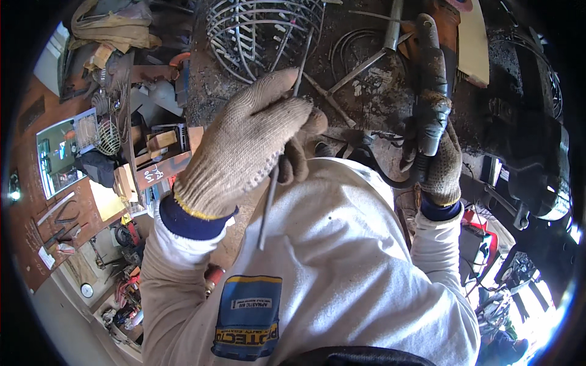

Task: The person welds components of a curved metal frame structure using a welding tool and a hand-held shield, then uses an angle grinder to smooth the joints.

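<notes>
My left hand [244,134], in a beige knitted glove with a yellow-edged cuff, is closed around a thin metal rod [267,213]. The rod's lower part hangs in front of my white top, and its upper end points at a round wire cage [262,36] on the dark bench. I cannot tell whether rod and cage touch. Lower on the right, my right hand [442,168], gloved alike, grips a tape-wrapped welding torch [432,104] that points away from me. Part of that hand is hidden behind the torch. A dark hose [394,182] curves near the grip.
Metal bars [360,70] and a coil of wire [345,46] lie on the bench [204,85] between my hands. Beyond the torch is a cream-coloured board [473,43]. To my left, a rust-brown surface [91,201] carries tools, a mirror-like panel [61,152] and another small wire cage [108,137].
</notes>
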Demonstrator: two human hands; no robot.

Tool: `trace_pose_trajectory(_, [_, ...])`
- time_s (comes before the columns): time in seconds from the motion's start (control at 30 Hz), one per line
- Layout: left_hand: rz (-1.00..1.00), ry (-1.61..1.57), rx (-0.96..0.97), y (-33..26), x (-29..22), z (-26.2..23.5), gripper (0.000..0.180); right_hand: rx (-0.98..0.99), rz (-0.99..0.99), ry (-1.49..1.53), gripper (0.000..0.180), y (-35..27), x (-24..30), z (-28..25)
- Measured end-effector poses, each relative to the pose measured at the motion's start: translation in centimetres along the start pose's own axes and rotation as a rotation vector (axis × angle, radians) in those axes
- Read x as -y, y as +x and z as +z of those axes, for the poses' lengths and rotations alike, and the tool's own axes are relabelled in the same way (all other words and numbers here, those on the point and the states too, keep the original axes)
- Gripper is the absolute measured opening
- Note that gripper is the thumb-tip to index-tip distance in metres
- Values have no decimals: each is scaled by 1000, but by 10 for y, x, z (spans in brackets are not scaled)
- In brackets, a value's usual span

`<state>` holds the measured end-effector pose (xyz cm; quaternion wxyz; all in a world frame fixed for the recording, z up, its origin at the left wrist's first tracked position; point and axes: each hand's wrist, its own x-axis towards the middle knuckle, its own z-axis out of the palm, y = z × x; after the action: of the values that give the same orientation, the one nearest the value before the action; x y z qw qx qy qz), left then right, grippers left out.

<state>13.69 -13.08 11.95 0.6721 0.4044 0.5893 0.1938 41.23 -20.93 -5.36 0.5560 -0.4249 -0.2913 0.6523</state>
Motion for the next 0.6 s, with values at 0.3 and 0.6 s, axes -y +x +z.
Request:
trace_pose_trajectory(0.3, [45, 407, 127, -49, 57, -67, 50, -47, -121, 25, 35, -44, -31, 10])
trace_pose_trajectory(0.6, [633, 476, 138, -29, 149, -77, 38, -115, -249, 200, 54, -50, -15, 130])
